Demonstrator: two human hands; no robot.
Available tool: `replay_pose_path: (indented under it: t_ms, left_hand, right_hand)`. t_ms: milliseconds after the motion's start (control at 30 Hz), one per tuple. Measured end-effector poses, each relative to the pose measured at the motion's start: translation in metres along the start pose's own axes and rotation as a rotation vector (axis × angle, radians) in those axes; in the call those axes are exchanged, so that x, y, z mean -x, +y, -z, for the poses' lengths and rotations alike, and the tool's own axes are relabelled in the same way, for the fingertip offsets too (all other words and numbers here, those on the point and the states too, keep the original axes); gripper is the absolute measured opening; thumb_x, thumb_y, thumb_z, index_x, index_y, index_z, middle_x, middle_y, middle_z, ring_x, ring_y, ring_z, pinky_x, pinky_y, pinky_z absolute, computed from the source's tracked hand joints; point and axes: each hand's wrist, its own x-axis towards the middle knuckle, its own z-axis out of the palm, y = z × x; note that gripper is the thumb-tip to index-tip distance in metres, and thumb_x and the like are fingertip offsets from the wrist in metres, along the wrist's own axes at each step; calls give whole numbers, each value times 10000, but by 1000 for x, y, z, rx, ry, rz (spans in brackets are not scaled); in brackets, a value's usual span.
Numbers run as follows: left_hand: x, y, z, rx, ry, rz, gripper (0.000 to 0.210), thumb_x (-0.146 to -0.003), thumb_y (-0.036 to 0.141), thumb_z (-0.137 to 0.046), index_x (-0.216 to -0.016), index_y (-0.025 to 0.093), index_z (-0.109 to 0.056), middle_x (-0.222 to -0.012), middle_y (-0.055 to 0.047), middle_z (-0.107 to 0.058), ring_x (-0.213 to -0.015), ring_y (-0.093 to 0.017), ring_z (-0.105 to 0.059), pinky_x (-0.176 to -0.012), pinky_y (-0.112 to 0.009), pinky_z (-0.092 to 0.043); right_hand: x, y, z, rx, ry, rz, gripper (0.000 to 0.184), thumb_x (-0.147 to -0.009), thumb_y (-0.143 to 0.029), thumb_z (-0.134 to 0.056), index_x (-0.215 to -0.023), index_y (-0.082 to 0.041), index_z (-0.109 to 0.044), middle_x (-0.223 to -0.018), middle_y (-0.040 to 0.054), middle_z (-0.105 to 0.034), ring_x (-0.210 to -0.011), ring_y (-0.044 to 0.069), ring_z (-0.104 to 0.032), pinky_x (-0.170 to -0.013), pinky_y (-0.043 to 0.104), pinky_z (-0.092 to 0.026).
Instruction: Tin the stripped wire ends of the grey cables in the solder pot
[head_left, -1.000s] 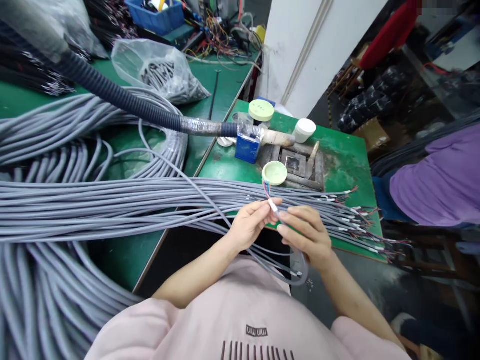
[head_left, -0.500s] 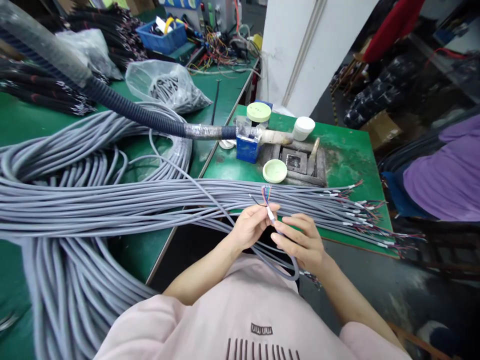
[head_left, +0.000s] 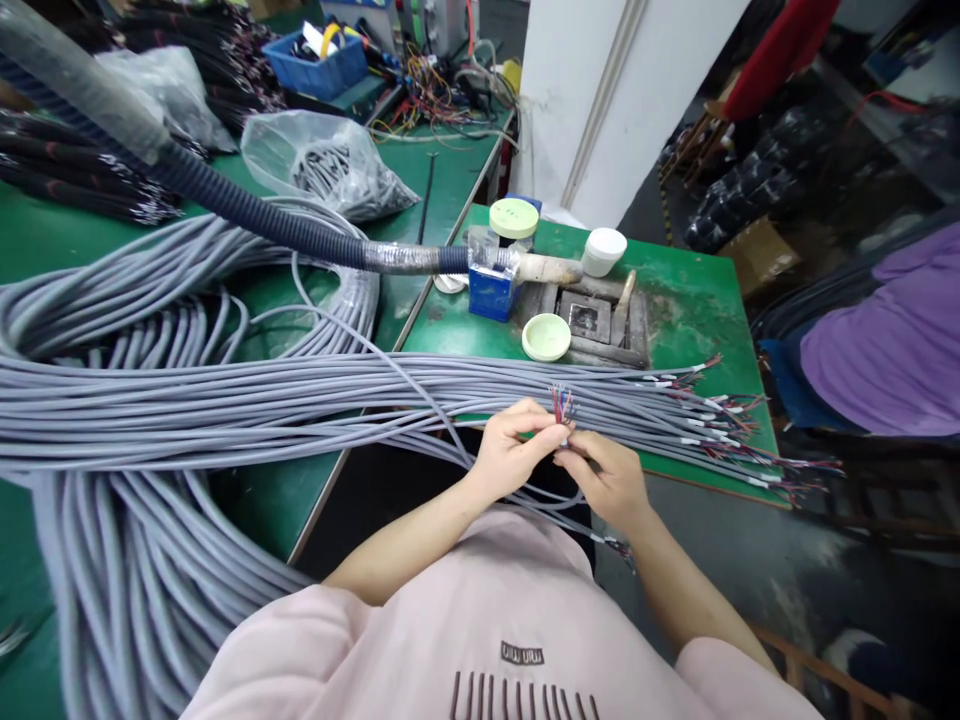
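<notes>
Both hands meet in front of my chest around one end of a grey multi-core cable. Its thin coloured wires [head_left: 561, 403] fan upward out of the fingers. My left hand [head_left: 517, 448] pinches the cable end at the base of the wires. From the other side my right hand [head_left: 609, 475] grips it too, fingertips touching those of the left. The sleeve at the cable end is mostly hidden by my fingers. Just behind the hands runs a thick bundle of grey cables [head_left: 300, 400], with its stripped, coloured wire ends [head_left: 735, 425] at the right.
A ribbed hose [head_left: 300, 235] reaches over the green table [head_left: 690, 300] to a grimy solder pot [head_left: 589, 318]. Near it are an open pale-green tub [head_left: 546, 338], a white jar [head_left: 604, 252] and a blue box [head_left: 491, 295]. Coiled cables fill the left. A person in purple [head_left: 885, 340] is at right.
My right fingers have closed in on the cable end beside the left ones. The wires have shifted right and slightly down, and the white sleeve is now mostly covered.
</notes>
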Motion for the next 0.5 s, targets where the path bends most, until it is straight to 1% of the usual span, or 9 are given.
replay_pose_path:
  t_ms: [100,200,500]
  left_hand:
    - [0,1,-2,-66,27,8,228,-812,373,-688,-702,180,-736,-654,-28,-622,-623,-119,-535,-600,-263,-440]
    - [0,0,-2,-96,43,17,255,-806,380,-689,-655,177,-717,-612,-16,-597,-600,-114,-510,-586,-262,-424]
    - [1,-1,-2,-109,60,21,278,-804,353,-687,-592,174,-668,-577,4,-562,-575,-100,-483,-563,-247,-403]
  right_hand:
    - [-1,-2,-5,-84,-58,-96,141,-918,-221,-523,-864,-230,-653,-683,-15,-688,-589,146,-643,-587,249,-501]
    - [-3,-3,-5,-131,-110,-146,205,-915,-207,-506,-745,-223,-621,-623,-30,-652,-554,129,-622,-563,231,-481]
    - [-4,-2,-6,-176,-143,-174,246,-914,-215,-494,-691,-211,-598,-612,-22,-635,-551,125,-607,-567,227,-464]
